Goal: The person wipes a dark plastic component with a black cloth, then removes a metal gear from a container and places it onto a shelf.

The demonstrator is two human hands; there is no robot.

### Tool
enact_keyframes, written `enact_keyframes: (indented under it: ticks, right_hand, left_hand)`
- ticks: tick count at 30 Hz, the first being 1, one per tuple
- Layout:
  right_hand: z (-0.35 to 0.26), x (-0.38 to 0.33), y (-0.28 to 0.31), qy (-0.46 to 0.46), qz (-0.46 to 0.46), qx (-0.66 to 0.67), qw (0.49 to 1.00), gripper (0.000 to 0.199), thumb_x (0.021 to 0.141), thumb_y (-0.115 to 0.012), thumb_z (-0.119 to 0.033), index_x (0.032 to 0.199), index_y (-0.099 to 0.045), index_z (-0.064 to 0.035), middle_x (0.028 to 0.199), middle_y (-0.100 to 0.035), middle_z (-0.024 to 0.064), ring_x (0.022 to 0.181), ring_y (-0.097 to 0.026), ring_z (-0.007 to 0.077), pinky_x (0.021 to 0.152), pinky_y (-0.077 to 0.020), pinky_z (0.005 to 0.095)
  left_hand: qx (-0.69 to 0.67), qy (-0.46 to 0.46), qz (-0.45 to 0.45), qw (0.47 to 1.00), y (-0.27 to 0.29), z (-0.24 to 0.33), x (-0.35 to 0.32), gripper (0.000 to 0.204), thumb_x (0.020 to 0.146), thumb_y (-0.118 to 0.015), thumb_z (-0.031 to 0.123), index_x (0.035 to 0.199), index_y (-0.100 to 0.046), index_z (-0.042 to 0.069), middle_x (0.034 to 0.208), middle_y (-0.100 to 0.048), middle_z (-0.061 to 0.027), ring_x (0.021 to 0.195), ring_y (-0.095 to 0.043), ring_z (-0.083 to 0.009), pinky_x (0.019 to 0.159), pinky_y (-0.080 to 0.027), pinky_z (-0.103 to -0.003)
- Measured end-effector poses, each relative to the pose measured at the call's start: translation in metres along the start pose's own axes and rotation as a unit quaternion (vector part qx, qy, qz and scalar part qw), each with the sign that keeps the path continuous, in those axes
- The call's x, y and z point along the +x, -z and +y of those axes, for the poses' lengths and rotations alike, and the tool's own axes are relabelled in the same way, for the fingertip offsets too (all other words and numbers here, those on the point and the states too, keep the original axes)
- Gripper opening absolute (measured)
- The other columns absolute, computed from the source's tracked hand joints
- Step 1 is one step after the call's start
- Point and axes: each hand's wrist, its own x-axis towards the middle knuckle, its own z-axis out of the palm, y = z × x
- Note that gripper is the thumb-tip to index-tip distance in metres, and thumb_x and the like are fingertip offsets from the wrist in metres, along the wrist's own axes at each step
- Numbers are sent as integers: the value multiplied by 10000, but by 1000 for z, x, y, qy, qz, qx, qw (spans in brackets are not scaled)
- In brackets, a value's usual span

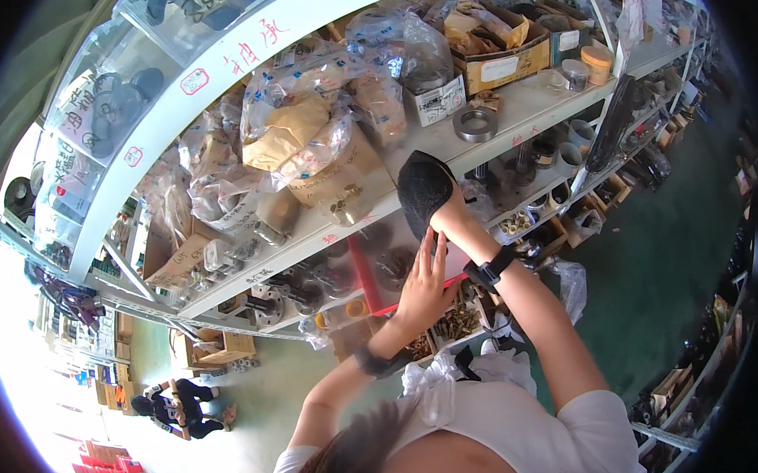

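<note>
Storeroom shelving crosses the scene on a slant, its long white shelf [380, 209] crowded with parts and packaging. This is the head view, looking down.

Containers come first. At the upper left, clear plastic bins [105, 110] hold dark, rounded parts. Along the top of the shelf, an open cardboard box [509, 66] contains crumpled brown paper; beside it stands a small white carton [441, 102]. Nearer the middle, clear plastic wrap surrounds a brown paper bundle [289, 134]. Toward the lower left, a smaller cardboard box [178, 257] sits among plastic bags and metal pieces. On the level below, a compartment [458, 318] is filled with small brass-coloured parts.

A thick metal ring [474, 125] lies on the white shelf, and an orange-lidded jar [596, 67] stands farther right.

In front of the shelf edge is a black cloth-like piece [423, 192], covering the right grip [444, 212]; whether that grip is clenched or loose cannot be told. The left grip [428, 277] is unclosed, its fingers straight and together, tips just beside the black piece, close to the right wrist.

Green floor [621, 306] fills the right side. At the lower left, a person in dark clothing [187, 407] appears near a wooden crate [213, 349], with bright light beyond.
</note>
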Motion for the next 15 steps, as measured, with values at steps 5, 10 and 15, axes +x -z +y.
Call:
enact_keyframes:
  ticks: [5, 10, 15]
  right_hand:
    - [-9, 16, 10, -164, -169, 139, 962, 383, 862, -350, -203, 1202, -433, -47, 1223, -471, 115, 1145, -427, 243, 975, -314, 365]
    - [-51, 48, 20, 79, -138, -201, 967, 256, 791, -435, -208, 945, -570, -54, 963, -568, 121, 937, -522, 250, 857, -401, 333]
    - [-35, 51, 13, 108, -54, -293, 949, 265, 732, -515, -237, 909, -584, -52, 930, -583, 104, 914, -539, 251, 833, -423, 342]
  left_hand:
    - [24, 35, 55, 998, -15, -2, 12, 754, 757, -585, 136, 1327, -133, -64, 1341, -209, -276, 1245, -249, -394, 1023, -258, -394]
    - [0, 50, 63, 997, -21, -21, 18, 612, 788, -475, 40, 1301, -172, -101, 1349, -202, -280, 1278, -193, -377, 1051, -210, -381]
    - [35, 27, 75, 996, -28, -39, 19, 632, 789, -488, 70, 1302, -163, -103, 1360, -150, -294, 1283, -152, -402, 1048, -199, -414]
